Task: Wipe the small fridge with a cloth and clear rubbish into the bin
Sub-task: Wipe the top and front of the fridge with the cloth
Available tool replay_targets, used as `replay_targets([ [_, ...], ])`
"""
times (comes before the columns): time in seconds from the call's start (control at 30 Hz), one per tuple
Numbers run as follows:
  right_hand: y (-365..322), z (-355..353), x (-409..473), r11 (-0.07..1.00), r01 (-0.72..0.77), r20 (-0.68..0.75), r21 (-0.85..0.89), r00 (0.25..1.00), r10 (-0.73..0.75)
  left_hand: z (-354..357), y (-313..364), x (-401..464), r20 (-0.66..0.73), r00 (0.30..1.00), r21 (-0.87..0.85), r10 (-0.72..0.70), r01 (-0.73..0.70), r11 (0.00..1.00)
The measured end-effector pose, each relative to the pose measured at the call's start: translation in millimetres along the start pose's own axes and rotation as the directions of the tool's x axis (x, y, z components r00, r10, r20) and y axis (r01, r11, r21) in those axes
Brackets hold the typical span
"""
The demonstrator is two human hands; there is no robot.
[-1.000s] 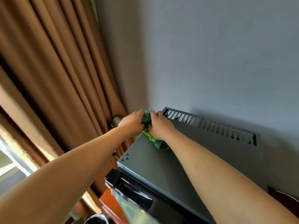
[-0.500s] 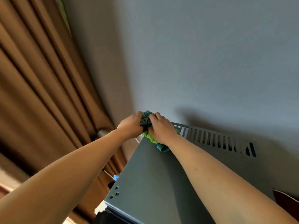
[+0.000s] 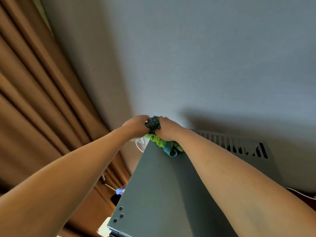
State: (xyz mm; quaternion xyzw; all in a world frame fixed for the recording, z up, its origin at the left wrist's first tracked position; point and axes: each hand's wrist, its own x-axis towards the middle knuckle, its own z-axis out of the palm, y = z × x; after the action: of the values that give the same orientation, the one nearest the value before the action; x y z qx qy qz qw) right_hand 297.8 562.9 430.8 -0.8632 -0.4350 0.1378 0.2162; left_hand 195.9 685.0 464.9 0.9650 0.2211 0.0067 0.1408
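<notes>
Left hand (image 3: pixel 136 125) and right hand (image 3: pixel 166 130) both clench the bunched cloth (image 3: pixel 158 136) at the fridge (image 3: pixel 167 194) top's back-left corner. Better to spread it flat, then sweep rightward along the vent (image 3: pixel 239 145).

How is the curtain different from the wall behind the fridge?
The curtain is brown, while the wall is pale grey. The curtain hangs in deep folds with dark creases; the wall is flat and smooth. The curtain fills the left side, beside the fridge; the wall stands right behind it, above the slotted vent. Both rise up out of the top of the picture.
</notes>
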Motion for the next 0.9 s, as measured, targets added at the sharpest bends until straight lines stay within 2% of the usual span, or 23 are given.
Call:
replay_targets([
  [0.2,14.2,-21.0,-28.7,0.999,-0.04,0.084,0.001,0.996,0.04,1.9,37.3,-16.6,0.056,0.998,0.011,0.024,-0.025,1.0],
  [0.4,54.1,-54.0,-75.8,0.985,-0.166,0.149,-0.037,0.974,0.169,14.2,94.4,-25.6,0.102,0.991,-0.046,0.087,-0.083,0.995],
  [0.9,171.3,-134.3,-232.3,0.884,-0.457,0.046,-0.096,0.885,0.462,79.9,282.8,-42.6,0.166,0.928,-0.201,0.334,-0.3,0.933],
])
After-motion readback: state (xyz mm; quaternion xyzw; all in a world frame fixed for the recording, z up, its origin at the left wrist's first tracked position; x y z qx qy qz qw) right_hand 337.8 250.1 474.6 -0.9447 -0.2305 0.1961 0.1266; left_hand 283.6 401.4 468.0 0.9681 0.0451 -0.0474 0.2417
